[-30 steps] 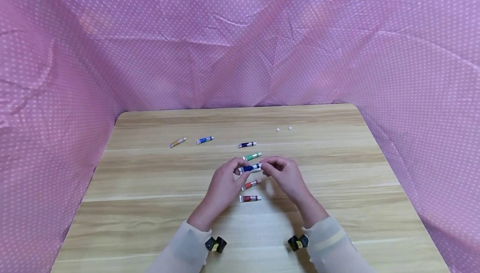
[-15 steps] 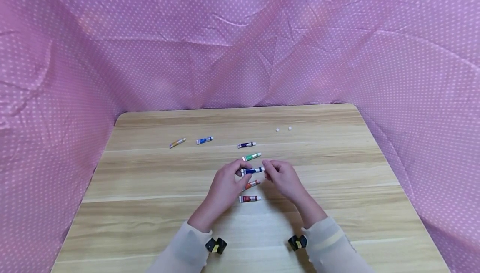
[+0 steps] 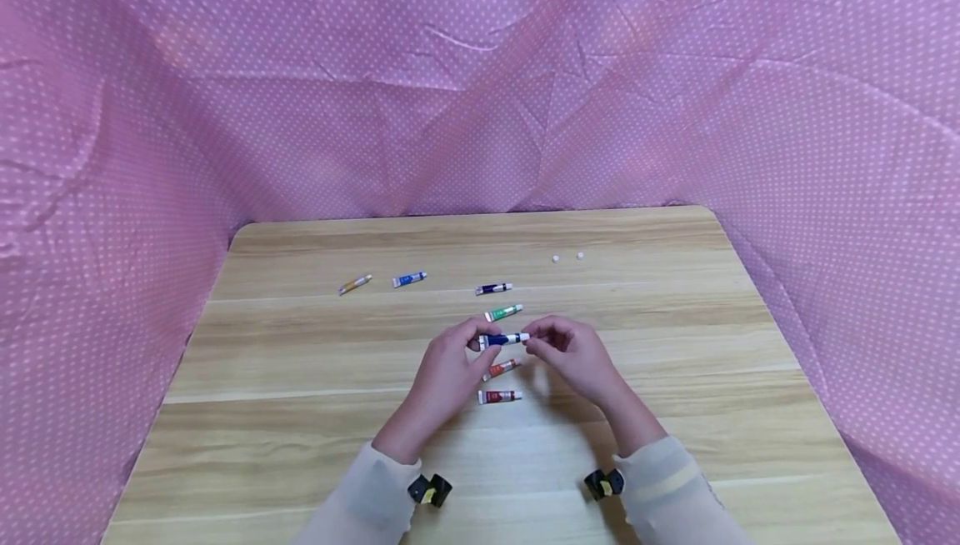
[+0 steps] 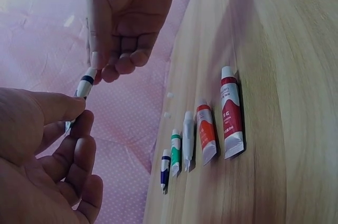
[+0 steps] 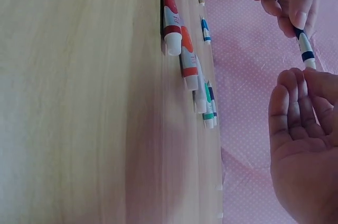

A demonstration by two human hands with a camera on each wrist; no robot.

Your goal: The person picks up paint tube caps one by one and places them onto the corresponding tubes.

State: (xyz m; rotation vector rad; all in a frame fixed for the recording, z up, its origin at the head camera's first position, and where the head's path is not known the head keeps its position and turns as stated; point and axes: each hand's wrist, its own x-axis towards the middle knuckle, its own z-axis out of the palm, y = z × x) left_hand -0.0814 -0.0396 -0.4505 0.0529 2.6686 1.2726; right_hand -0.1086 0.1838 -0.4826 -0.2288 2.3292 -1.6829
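1. Judging by its size, I take the small dark-blue paint tube with a white cap [image 3: 501, 339], held above the wooden table [image 3: 300, 412] at centre frame, to be light, soft-walled and easily dented; I would grip the body, not squeeze it.
2. My left hand [image 3: 448, 368] pinches the tube's body between thumb and fingertips, fingers curled narrow.
3. My right hand [image 3: 572, 351] pinches the white cap end; the other fingers curl loosely.
4. Below the hands, an orange tube [image 3: 501, 369] and a red tube [image 3: 500, 397] lie on the table.
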